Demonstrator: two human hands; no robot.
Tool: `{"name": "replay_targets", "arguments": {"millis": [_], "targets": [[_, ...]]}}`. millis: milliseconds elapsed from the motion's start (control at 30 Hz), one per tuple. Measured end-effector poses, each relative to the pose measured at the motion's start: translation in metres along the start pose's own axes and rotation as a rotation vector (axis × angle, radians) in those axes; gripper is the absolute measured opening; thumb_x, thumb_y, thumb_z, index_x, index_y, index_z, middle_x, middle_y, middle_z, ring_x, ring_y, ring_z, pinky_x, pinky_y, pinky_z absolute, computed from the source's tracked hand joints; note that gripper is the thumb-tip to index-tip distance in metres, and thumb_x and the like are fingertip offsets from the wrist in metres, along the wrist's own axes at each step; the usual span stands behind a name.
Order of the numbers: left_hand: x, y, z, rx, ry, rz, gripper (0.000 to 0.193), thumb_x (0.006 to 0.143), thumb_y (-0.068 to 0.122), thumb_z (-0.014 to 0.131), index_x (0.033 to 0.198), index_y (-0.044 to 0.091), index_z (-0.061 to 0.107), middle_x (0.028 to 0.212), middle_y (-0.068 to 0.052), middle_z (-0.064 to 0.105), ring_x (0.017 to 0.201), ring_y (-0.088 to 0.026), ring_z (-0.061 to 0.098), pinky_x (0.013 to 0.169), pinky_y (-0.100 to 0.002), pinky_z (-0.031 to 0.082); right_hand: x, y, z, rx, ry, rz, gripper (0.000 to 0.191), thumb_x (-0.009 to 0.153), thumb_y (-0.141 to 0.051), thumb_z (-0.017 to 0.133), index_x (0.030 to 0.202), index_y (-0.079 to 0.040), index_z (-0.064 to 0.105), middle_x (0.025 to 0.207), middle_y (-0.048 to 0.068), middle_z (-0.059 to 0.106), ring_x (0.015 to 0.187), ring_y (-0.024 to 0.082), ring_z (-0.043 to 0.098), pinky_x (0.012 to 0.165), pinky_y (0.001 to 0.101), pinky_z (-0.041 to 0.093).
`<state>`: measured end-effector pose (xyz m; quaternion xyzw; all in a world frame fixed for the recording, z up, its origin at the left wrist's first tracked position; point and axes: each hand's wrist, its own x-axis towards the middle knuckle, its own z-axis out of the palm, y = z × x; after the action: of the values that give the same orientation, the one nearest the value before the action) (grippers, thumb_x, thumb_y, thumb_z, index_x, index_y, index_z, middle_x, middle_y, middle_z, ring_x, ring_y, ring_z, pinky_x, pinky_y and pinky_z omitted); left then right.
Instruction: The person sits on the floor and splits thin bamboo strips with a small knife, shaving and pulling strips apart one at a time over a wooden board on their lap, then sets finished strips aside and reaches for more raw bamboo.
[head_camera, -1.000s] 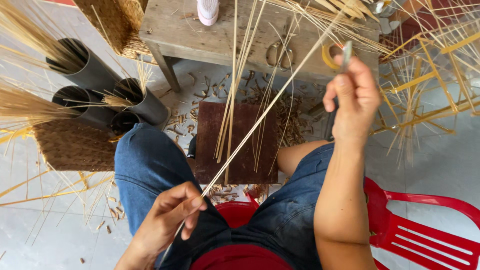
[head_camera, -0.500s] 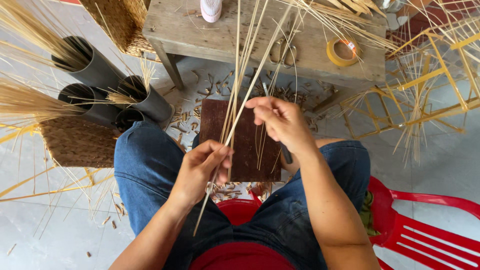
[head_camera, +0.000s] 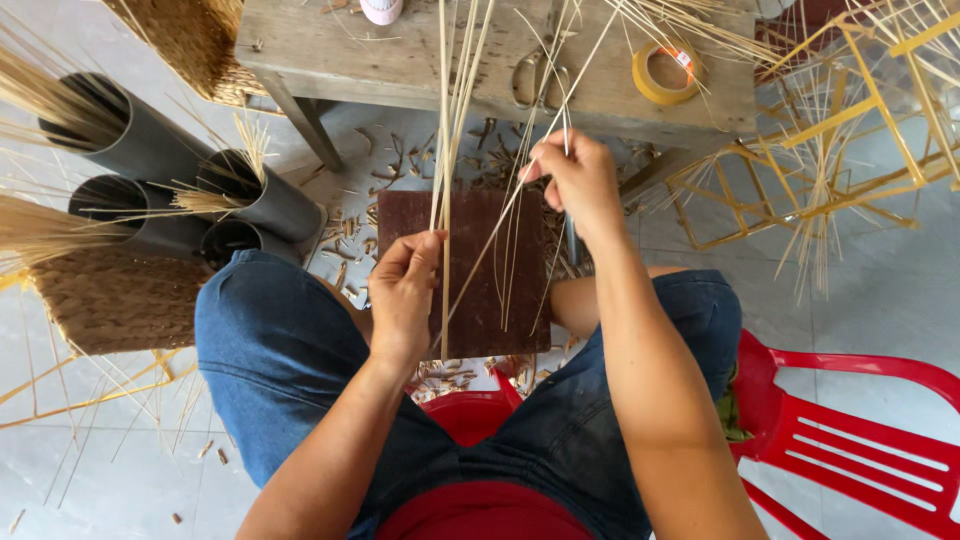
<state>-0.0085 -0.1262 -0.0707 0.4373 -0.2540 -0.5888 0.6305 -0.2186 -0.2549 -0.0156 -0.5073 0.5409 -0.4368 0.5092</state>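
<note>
Left hand (head_camera: 403, 290) and right hand (head_camera: 572, 178) both pinch thin pale bamboo strips (head_camera: 452, 120) above dark brown wooden board (head_camera: 478, 270).

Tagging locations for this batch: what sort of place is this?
Probably a small bamboo-craft workshop: thin bamboo strips in both hands, grey plastic tubes stuffed with sticks, and a worn wooden workbench above shavings.

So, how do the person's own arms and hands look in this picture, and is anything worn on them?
Both arms are bare from the elbow down; no sleeve reaches into view. The left hand and the right hand wear no gloves, and no watch, bracelet or ring shows. No cables or markings appear. Nearer the body are blue jeans and a red top.
</note>
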Motion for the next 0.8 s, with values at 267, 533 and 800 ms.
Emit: {"name": "replay_targets", "arguments": {"millis": [267, 533, 800], "targets": [[0.016, 0.045, -0.004, 0.126, 0.01, -0.002, 0.015, 0.099, 0.013, 0.069, 0.109, 0.002, 0.073, 0.083, 0.004, 0.066, 0.06, 0.0, 0.046, 0.051, -0.018, 0.032, 0.041, -0.002, 0.009, -0.479, 0.103, -0.033, 0.012, 0.095, -0.015, 0.067, 0.09, -0.004, 0.069, 0.068, 0.005, 0.073, 0.05, 0.011, 0.065, 0.044, 0.0263, 0.047], [0.059, 0.06, 0.01, 0.208, -0.131, 0.034, 0.012, 0.099, 0.01, 0.069, 0.107, 0.001, 0.072, 0.083, 0.002, 0.068, 0.058, -0.003, 0.054, 0.051, -0.019, 0.041, 0.043, 0.012, 0.037, -0.553, 0.214, -0.251, 0.021, 0.099, -0.022, 0.065, 0.094, -0.007, 0.078, 0.074, 0.007, 0.077, 0.066, 0.011, 0.074, 0.061, 0.0317, 0.056], [0.107, 0.067, 0.045, 0.303, -0.151, 0.099, 0.009, 0.098, 0.009, 0.072, 0.104, 0.003, 0.072, 0.085, 0.0, 0.071, 0.064, -0.006, 0.063, 0.055, -0.021, 0.052, -0.039, 0.002, 0.056, -0.052, -0.289, -0.01, 0.014, 0.102, -0.016, 0.064, 0.105, -0.006, 0.074, 0.079, 0.002, 0.07, 0.046, 0.003, 0.048, 0.036, 0.0186, 0.034]]}}
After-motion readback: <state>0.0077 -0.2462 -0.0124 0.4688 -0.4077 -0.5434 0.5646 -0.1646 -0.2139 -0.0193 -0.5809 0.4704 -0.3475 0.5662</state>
